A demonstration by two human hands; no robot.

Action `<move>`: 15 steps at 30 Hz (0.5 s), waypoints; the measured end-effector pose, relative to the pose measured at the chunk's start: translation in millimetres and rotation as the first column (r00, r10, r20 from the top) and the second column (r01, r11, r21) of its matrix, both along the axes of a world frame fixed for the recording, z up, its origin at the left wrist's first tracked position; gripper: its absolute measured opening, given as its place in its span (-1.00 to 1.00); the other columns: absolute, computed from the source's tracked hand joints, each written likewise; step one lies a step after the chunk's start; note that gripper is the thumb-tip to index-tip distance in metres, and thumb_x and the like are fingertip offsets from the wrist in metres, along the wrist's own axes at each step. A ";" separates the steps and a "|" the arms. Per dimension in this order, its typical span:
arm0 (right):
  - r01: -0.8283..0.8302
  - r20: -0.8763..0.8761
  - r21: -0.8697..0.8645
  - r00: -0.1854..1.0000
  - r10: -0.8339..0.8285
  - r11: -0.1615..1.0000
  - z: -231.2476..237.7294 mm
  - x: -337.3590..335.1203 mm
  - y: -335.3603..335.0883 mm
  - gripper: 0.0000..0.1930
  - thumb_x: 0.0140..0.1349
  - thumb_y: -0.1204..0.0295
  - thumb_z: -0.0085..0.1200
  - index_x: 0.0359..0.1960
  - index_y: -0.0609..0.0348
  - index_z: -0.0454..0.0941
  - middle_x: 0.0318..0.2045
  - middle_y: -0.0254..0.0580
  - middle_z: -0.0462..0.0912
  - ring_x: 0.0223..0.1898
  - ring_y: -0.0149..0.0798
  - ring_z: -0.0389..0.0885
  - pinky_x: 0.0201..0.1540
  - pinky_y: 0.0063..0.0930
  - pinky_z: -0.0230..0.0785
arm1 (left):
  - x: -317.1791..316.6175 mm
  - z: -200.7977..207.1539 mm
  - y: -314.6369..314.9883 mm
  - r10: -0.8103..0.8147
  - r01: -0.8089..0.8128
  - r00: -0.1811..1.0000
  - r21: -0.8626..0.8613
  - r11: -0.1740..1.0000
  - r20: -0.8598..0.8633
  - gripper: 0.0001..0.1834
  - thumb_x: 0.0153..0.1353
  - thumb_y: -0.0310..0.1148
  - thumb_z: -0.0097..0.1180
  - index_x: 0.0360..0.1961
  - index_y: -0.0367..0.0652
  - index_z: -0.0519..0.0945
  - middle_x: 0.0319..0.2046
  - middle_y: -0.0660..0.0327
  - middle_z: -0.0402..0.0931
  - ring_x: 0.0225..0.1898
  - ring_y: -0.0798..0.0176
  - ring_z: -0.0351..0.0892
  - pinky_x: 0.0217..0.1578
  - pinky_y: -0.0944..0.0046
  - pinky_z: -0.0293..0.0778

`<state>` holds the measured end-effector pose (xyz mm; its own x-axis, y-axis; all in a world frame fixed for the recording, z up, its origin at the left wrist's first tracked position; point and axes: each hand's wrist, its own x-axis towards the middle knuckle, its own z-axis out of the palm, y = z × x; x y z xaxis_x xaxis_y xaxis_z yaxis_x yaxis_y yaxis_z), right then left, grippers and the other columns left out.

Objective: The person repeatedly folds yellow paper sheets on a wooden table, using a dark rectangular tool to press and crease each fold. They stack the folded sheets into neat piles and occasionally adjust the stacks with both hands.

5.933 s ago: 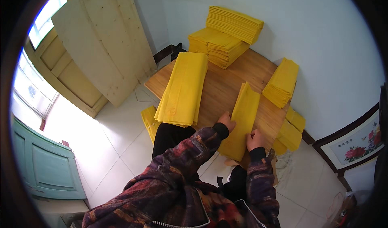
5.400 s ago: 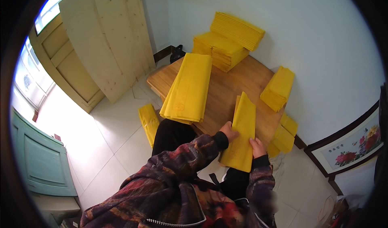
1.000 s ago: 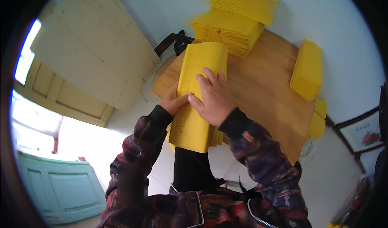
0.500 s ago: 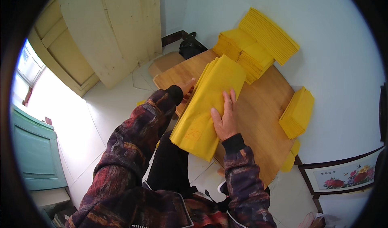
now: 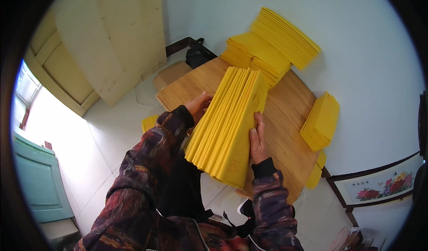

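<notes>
A thick stack of folded yellow cloth pieces [image 5: 225, 130] is held up between my two hands, over the near left part of the wooden table [image 5: 285, 104]. Its folded edges face up toward me, and a faint reddish mark shows on its right face near the lower end. My left hand [image 5: 199, 107] grips the left side, its fingers partly hidden behind the stack. On the right side, my right hand [image 5: 258, 139] presses with the thumb and fingers along the outer face.
More yellow stacks [image 5: 285, 39] are piled against the wall at the table's far edge. Another yellow stack [image 5: 320, 122] stands at the right edge. A black bag [image 5: 198, 55] sits beyond the table's far left corner. A framed flower picture [image 5: 379, 182] leans at the right.
The stack has turned from showing its broad flat face to showing its folded edges. My right hand has slid from the top face to the right side.
</notes>
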<state>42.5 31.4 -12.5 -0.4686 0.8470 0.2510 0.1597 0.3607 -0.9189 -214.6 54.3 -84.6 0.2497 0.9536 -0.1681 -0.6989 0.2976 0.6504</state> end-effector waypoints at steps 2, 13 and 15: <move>-0.001 -0.007 -0.072 1.000 0.001 0.997 -2.6 8.6 3.5 -0.43 0.34 0.15 -0.33 0.27 0.25 -0.02 0.28 0.00 0.00 0.31 -0.14 -0.08 0.31 -0.37 -0.25 | 9.2 0.6 -2.4 0.028 -0.027 1.000 -0.094 0.995 0.008 -0.44 0.31 -0.03 -0.21 0.17 -0.24 0.29 -0.02 0.03 0.45 -0.02 0.18 0.45 0.00 0.18 0.38; 0.031 -0.256 -0.252 0.962 -0.097 0.967 -9.5 15.7 2.5 -0.49 0.33 0.27 -0.32 0.23 0.30 0.01 0.21 -0.04 0.12 0.26 -0.19 0.04 0.30 -0.42 -0.18 | 52.1 32.5 -20.9 0.352 0.130 0.625 0.538 0.833 -0.696 -0.46 0.37 -0.12 -0.37 0.27 -0.20 0.08 0.19 0.14 0.18 0.18 0.27 0.18 0.15 0.36 0.15; 0.061 -0.288 -0.115 0.953 -0.092 0.991 0.6 16.6 -5.3 -0.45 0.32 0.25 -0.29 0.25 0.31 -0.04 0.26 -0.01 0.02 0.30 -0.15 -0.04 0.31 -0.39 -0.23 | 67.2 41.6 -29.4 0.317 -0.002 0.739 0.469 0.883 -0.594 -0.45 0.38 -0.11 -0.40 0.29 -0.18 0.02 0.22 0.14 0.11 0.22 0.26 0.11 0.18 0.34 0.10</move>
